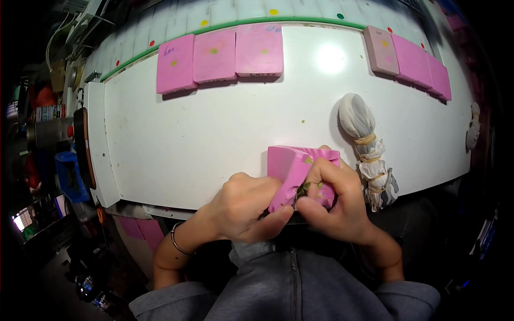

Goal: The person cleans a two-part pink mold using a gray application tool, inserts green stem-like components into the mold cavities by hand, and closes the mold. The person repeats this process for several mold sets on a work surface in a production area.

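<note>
A pink, rubbery block-shaped mold (286, 165) is held at the table's near edge, close to my body. My left hand (247, 206) is closed on its left side, thumb toward the lower edge. With bent fingers, my right hand (340, 200) grips the right side. The mold's near face is bent and gapes between my hands. In that gap shows a small dark green piece (303, 189), by my right fingertips; its full shape is hidden. Nearest my right hand lies a whitish cloth bundle (357, 117) with a rounded head, tied with tan bands.
Three pink blocks (214, 55) sit in a row along the back left of the white table (176, 144). More blocks (409, 59) line the back right. A green strip (235, 23) edges the table's far side. Cluttered shelves stand at the left.
</note>
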### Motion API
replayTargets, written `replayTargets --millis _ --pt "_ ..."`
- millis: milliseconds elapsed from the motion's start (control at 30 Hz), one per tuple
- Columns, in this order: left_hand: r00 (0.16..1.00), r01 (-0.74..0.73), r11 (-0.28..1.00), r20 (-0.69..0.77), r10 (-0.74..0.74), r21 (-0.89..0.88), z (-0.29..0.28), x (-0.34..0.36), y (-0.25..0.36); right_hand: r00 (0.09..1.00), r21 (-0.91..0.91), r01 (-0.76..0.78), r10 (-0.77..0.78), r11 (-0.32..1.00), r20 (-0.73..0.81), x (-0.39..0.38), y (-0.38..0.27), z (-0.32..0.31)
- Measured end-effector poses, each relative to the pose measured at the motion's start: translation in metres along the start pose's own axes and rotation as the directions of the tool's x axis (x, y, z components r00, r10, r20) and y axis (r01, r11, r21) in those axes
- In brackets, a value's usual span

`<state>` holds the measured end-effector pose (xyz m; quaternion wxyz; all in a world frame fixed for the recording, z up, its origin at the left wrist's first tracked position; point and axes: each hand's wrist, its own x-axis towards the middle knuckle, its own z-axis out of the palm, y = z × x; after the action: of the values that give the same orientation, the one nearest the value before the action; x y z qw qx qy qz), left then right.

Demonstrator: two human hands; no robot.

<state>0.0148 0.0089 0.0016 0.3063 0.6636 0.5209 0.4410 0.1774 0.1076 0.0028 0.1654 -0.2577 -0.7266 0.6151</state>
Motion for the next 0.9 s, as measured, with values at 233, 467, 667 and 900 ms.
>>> replayTargets --millis 233,467,667,900 --pt "1.000 -0.017 1.000 0.019 0.018 -0.014 0.0015 -0.0011 -0.0048 0.995 0.080 -0.085 0.080 0.993 0.056 0.0000 -0.0010 -0.0051" --pt "1.000 0.006 0.999 0.030 -0.004 -0.054 0.0000 -0.0014 -0.0043 0.998 0.071 -0.032 0.028 0.997 0.056 0.0009 -0.0017 -0.0041" --pt "1.000 0.017 0.999 0.011 -0.017 -0.045 0.0020 -0.0028 -0.0029 1.000 0.048 -0.022 0.022 0.999 0.002 0.0005 -0.0034 0.0010" --pt "1.000 -0.016 1.000 -0.007 0.015 -0.020 0.0019 -0.0057 -0.0044 1.000 0.003 0.008 -0.008 1.000 0.015 -0.0016 -0.0005 0.0023"
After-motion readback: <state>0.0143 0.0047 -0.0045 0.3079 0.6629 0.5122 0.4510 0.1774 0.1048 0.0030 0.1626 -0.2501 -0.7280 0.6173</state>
